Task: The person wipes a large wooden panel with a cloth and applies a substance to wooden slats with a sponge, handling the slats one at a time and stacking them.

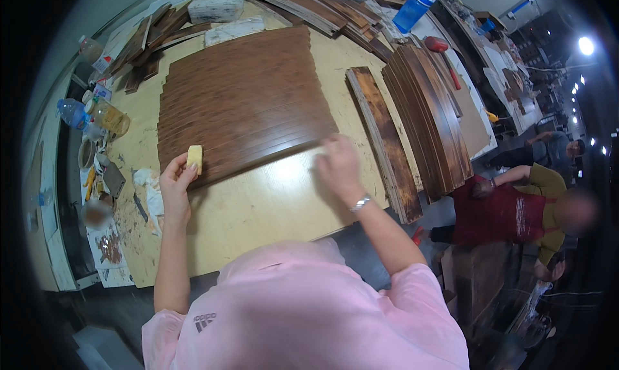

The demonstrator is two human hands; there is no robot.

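Note:
Brown wooden planks point(242, 93) lie side by side on the pale work table point(271, 222), their long edges touching and their ends uneven. At the near left corner of this row, my left hand point(174, 184) pinches a small yellow block of sponge point(195, 157) between thumb and fingers. My right hand point(340, 168), with a metal bracelet on the wrist, is beside the right end of the nearest plank. Motion smears its fingers, so whether they hold or touch anything is unclear.
To the right are a scorched-looking board point(385, 144) and a stack of planks point(429, 122). Bottles point(111, 116) and a stained rag point(153, 199) line the left. More boards point(303, 6) and a blue jug point(414, 9) stand behind. A person in a red apron point(496, 209) is at right.

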